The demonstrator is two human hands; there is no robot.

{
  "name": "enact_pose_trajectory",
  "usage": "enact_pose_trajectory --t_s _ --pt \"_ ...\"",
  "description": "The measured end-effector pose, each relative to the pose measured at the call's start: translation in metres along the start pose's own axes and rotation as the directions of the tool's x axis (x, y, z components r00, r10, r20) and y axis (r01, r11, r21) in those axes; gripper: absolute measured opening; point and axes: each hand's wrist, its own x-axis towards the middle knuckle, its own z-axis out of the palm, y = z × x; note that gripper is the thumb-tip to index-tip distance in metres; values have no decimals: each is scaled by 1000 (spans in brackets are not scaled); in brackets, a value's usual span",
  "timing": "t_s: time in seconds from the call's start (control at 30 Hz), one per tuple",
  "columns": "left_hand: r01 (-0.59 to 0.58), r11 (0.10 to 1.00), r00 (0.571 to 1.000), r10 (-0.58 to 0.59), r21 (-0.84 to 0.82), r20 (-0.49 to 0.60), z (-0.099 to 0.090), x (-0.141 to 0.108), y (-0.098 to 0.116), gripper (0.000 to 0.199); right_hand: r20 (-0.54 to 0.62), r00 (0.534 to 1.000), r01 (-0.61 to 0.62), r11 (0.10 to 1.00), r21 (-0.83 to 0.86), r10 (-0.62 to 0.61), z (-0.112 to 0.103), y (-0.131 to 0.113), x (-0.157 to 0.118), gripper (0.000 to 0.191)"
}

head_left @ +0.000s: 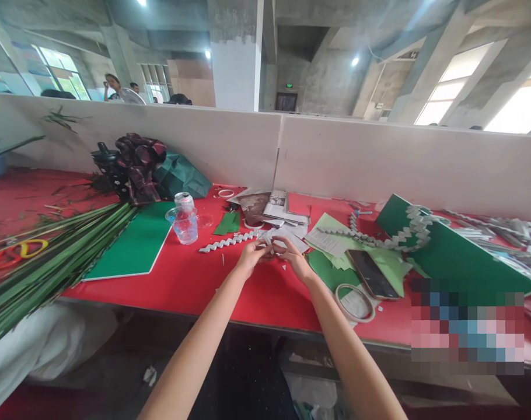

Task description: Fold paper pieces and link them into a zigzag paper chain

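My left hand (250, 258) and my right hand (295, 260) meet over the middle of the red table (195, 297). The fingers of both are closed on a zigzag chain of folded paper (229, 241), whose grey-white length stretches out to the left of my left hand. The small end between my fingertips is partly hidden. Loose papers (287, 231) lie just beyond my hands, and a tiny paper scrap (284, 267) is below them. To the right, a longer folded paper chain (390, 240) runs over green paper and a green board.
A clear plastic cup (185, 226) and a can (184, 202) stand left. Long green leaves (59, 256) and scissors (33, 249) lie farther left. A phone (373, 274), a tape roll (354, 303) and an upright green board (449, 256) are right. A white partition (357, 157) borders the back.
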Motion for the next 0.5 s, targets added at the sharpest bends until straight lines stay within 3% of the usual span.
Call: enact_pose_trajectory --t_s 0.17,0.3,0.4,0.5 --pt "-2 1000 1000 2 8 -10 1 0 1 43 -115 993 30 1000 -2 -30 1 -3 1 43" --pt "-104 969 995 102 225 19 1 1 -2 32 -218 969 84 985 -150 -116 0 -2 3 34" --pt "-230 853 972 227 469 65 3 1 -3 20 -241 956 94 956 -277 -164 -3 2 5 37" --pt "-323 702 937 332 634 110 5 -1 -2 15 -238 963 46 950 -308 -124 -6 4 7 32"
